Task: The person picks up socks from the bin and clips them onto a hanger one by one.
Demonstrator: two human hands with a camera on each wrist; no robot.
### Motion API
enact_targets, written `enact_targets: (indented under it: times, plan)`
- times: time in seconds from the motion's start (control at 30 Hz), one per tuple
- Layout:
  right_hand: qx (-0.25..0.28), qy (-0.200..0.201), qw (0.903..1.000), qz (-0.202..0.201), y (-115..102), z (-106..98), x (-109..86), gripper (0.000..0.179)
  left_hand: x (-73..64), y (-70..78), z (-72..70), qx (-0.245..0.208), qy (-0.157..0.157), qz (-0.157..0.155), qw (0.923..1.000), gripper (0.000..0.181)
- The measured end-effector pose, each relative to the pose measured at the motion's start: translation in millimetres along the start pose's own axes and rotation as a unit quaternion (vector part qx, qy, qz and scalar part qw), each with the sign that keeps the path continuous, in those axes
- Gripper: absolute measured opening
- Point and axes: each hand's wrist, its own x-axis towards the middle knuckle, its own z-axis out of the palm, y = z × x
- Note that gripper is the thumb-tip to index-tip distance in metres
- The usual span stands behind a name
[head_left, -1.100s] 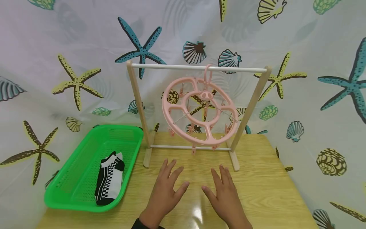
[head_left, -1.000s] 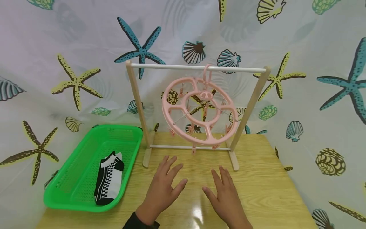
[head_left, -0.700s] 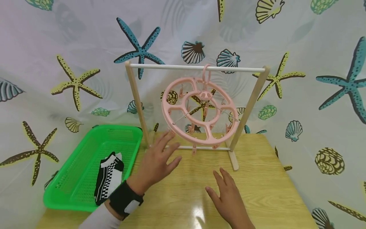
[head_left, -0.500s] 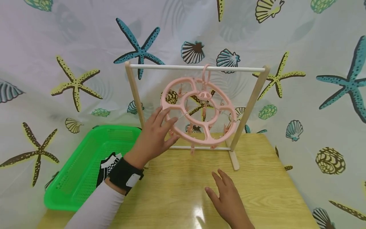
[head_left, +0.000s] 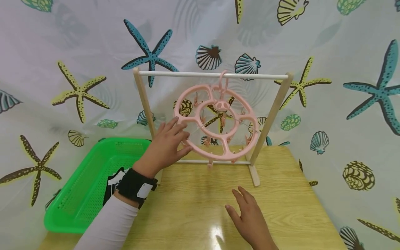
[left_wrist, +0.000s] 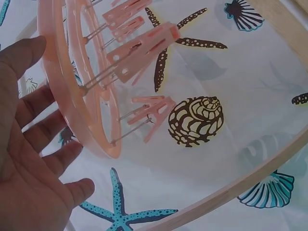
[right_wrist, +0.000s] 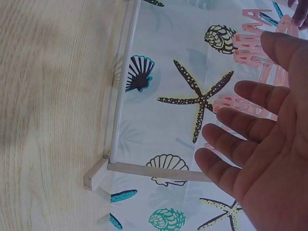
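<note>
A round pink clip hanger [head_left: 229, 152] hangs by its hook from the white top bar of a small wooden rack. Pink clothespins [left_wrist: 144, 50] dangle under its ring. My left hand [head_left: 165, 147] is at the ring's left edge. In the left wrist view, the thumb meets the near rim and the spread, loosely bent fingers pass partly behind it, so some fingertips are hidden. My right hand [head_left: 248, 220] hovers over the table, fingers spread and holding nothing. In the right wrist view its open palm [right_wrist: 269, 163] overlaps the hanger's clips.
A green basket [head_left: 67, 198] stands at the left with black-and-white socks [head_left: 113, 182] in it, partly behind my left wrist. The rack [head_left: 275, 107] has wooden feet on the wooden table [head_left: 290, 205]. A patterned curtain [head_left: 325, 73] covers the back and sides.
My left hand has risen from above the table to the hanger's left rim. The hanger has shifted slightly. The right hand stays nearly where it was.
</note>
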Motion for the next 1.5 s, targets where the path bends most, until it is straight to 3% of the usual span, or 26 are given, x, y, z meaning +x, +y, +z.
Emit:
enact_targets:
  times: [0.17, 0.3, 0.6, 0.77, 0.93, 1.1, 1.27, 1.5]
  plan:
    - [0.001, 0.001, 1.0, 0.001, -2.0, -2.0, 1.0, 0.057, 1.0, 0.7, -0.9, -0.016, 0.018, 0.044, 0.9988, 0.036]
    - [0.012, 0.026, 0.9996, -0.008, -3.5, -4.5, 3.9, 0.05, 0.9, 1.0, 0.1, -0.041, 0.044, 0.077, 0.9952, 0.031]
    - [0.124, 0.094, 0.9874, -0.027, -12.0, -20.8, 24.6, 0.039, -2.6, 3.9, 1.1, -0.096, 0.03, 0.079, 0.9918, 0.032]
    - [0.205, 0.099, 0.9733, -0.03, -20.5, -35.7, 44.2, 0.039, -2.5, 7.6, -1.0, -0.113, 0.031, 0.077, 0.9902, 0.031]
    - [0.289, 0.05, 0.956, -0.007, -24.6, -42.4, 61.8, 0.044, -3.1, 14.2, -3.9, -0.127, 0.031, 0.079, 0.9883, 0.031]
    - [0.366, 0.014, 0.9304, -0.02, -29.5, -40.2, 74.5, 0.044, -4.7, 18.6, -6.1, -0.135, 0.037, 0.08, 0.9869, 0.029]
    - [0.408, 0.018, 0.9127, -0.019, -33.2, -37.3, 81.3, 0.021, -5.6, 20.5, -7.2, -0.151, 0.036, 0.08, 0.9847, 0.028]
    - [0.458, 0.011, 0.8885, -0.02, -37.3, -35.5, 83.8, 0.018, -6.3, 20.4, -6.0, -0.158, 0.034, 0.071, 0.9842, 0.027]
